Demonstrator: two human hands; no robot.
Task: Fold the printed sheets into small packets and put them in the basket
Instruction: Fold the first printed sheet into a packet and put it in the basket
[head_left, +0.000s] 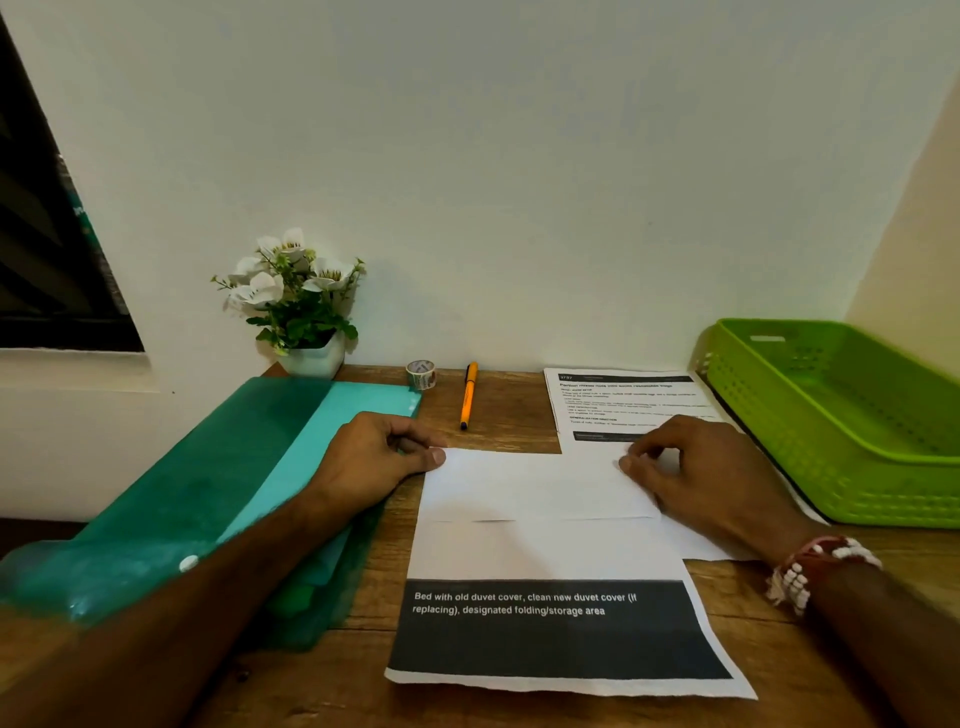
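On the desk (498, 405), I note left hand (374, 457) and right hand (696, 467) each pinching the sheet (545, 551) at its folded flap (crease unpressed); uneven pull could skew the fold.

The near sheet (545, 551) lies flat, its top flap folded over. The far sheet (623, 400) lies just beside the green basket (852, 467)
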